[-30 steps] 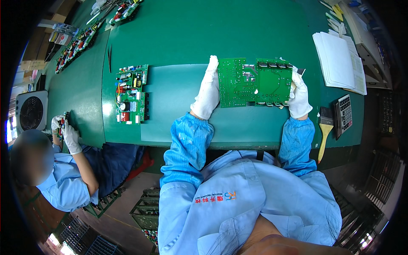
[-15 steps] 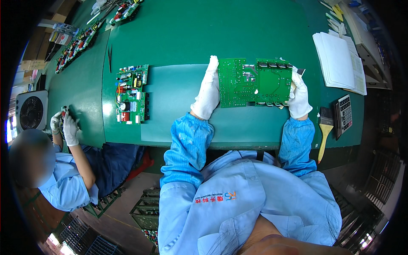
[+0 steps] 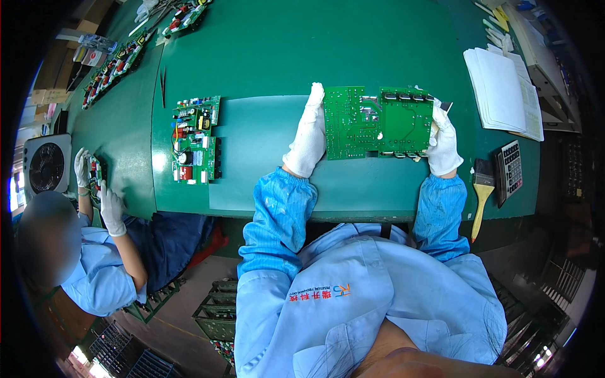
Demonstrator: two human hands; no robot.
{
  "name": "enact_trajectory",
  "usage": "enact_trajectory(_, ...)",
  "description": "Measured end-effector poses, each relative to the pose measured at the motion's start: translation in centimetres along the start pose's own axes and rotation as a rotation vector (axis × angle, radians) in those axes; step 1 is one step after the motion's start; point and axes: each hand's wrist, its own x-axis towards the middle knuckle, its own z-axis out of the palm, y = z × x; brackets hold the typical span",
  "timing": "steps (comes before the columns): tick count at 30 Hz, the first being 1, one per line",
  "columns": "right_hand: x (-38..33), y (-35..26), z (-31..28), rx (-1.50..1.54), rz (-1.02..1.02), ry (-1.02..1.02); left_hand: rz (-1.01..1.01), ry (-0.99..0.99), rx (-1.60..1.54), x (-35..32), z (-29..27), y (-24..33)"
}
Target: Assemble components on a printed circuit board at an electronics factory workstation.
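Note:
Between my two white-gloved hands is a green circuit board (image 3: 345, 123), its solder side facing up. My left hand (image 3: 307, 135) grips the board's left edge, with the fingertips at the upper corner. At the opposite edge my right hand (image 3: 444, 142) holds on, its fingers partly hidden by the board. Dark parts show along the upper and lower right edges of the board. To the left on the table lies another circuit board (image 3: 195, 142), its component side up, with white, red and black parts.
Tweezers (image 3: 162, 87) lie beyond the second board. At right are a stack of papers (image 3: 498, 88), a brush (image 3: 482, 192) and a calculator (image 3: 509, 171). On the left a co-worker's gloved hands (image 3: 112, 211) handle a board beside a fan (image 3: 47, 165). More populated boards (image 3: 116, 69) stand far left.
My hands and the board have stayed put. The co-worker's hands have moved apart, showing more of the board there.

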Motion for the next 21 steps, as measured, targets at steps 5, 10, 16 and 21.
enact_trajectory(5,-0.07,0.00,0.41,-0.009,-0.003,0.017,-0.008,0.022,0.002,-0.16,0.17,0.16)
enact_trajectory(10,0.03,0.00,0.16,0.002,0.004,0.023,0.004,-0.016,0.002,-0.10,-0.02,0.09)
enact_trajectory(16,-0.06,-0.07,0.67,0.003,0.005,0.025,0.003,-0.002,-0.007,-0.19,0.15,0.19)
enact_trajectory(21,-0.11,0.00,0.76,-0.014,-0.008,0.045,-0.006,-0.019,-0.003,-0.15,0.06,0.24)
